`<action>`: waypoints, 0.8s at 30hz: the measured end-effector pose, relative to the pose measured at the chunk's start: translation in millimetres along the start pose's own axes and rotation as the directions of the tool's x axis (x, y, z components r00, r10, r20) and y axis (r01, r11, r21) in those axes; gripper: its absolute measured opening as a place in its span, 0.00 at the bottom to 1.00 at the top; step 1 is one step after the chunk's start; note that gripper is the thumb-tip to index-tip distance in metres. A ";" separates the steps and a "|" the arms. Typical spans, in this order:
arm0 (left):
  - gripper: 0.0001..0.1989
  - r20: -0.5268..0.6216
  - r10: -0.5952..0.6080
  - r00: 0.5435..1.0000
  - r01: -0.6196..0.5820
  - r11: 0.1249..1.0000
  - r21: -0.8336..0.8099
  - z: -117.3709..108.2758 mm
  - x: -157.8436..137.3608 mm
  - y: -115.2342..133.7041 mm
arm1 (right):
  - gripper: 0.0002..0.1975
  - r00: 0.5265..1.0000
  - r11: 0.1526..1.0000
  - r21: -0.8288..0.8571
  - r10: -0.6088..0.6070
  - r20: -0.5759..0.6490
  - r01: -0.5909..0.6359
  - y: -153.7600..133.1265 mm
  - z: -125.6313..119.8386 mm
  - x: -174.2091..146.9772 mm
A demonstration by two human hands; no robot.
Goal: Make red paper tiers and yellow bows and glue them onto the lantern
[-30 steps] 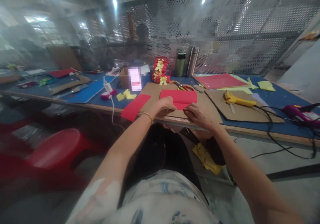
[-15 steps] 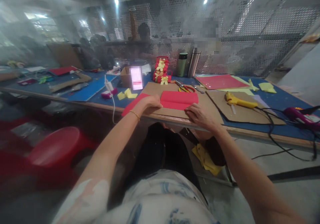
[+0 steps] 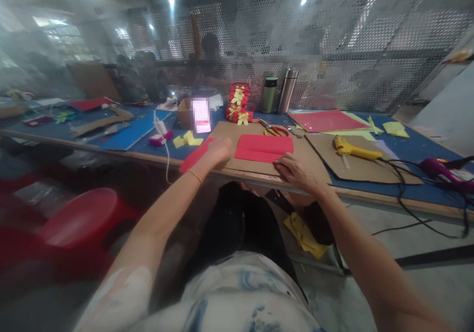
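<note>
A creased red paper sheet [image 3: 264, 149] lies on a piece of brown cardboard [image 3: 255, 168] at the table's front edge. My right hand [image 3: 292, 169] holds its near right corner, fingers curled and pressed together. Blurred by motion, my left hand [image 3: 220, 152] is just left of that sheet and apart from it. A second red paper piece [image 3: 194, 159] lies partly beneath the left hand and wrist. The left fingers are too smeared to show whether they hold anything. Beyond the creased sheet are yellow-and-red-handled scissors [image 3: 277, 131].
A yellow glue gun [image 3: 357, 150] lies on cardboard at right, its cord trailing off the table. Behind stand a red decoration with yellow bows [image 3: 240, 105], a green bottle [image 3: 269, 96] and a steel flask [image 3: 288, 93]. A red stool [image 3: 81, 218] is at lower left.
My left hand has moved left, away from the creased red sheet's left edge. That edge now lies uncovered. My right hand stays at the near right corner.
</note>
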State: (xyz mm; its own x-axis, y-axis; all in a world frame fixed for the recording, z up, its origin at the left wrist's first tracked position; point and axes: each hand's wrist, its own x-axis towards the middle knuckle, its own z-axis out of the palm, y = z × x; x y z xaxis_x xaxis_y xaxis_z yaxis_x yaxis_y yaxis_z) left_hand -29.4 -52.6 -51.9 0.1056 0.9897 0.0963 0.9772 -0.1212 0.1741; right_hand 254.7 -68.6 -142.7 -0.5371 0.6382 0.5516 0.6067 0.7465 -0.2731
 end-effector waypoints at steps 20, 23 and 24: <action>0.16 -0.106 0.428 0.897 -0.418 0.902 0.105 46.0 -45.1 54.3 | 0.16 0.907 0.901 -0.104 0.419 -0.053 -0.422 3.4 -38.8 9.8; 0.13 -0.069 0.303 0.951 -0.300 0.953 0.041 45.9 -31.5 62.8 | 0.16 0.863 0.882 -0.194 0.464 0.200 -0.430 -6.2 -35.7 33.3; 0.13 -0.053 0.256 0.965 -0.255 0.967 0.016 46.8 -27.4 65.3 | 0.15 0.835 0.874 -0.228 0.479 0.270 -0.428 -8.3 -33.0 40.4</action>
State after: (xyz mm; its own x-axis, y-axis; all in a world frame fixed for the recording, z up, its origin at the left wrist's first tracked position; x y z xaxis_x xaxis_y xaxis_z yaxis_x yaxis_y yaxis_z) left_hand 40.2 -84.2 -89.0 0.3421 0.9203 0.1897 0.9206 -0.3687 0.1284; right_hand 247.3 -55.3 -92.2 -0.3160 0.9416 0.1164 0.8941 0.3366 -0.2954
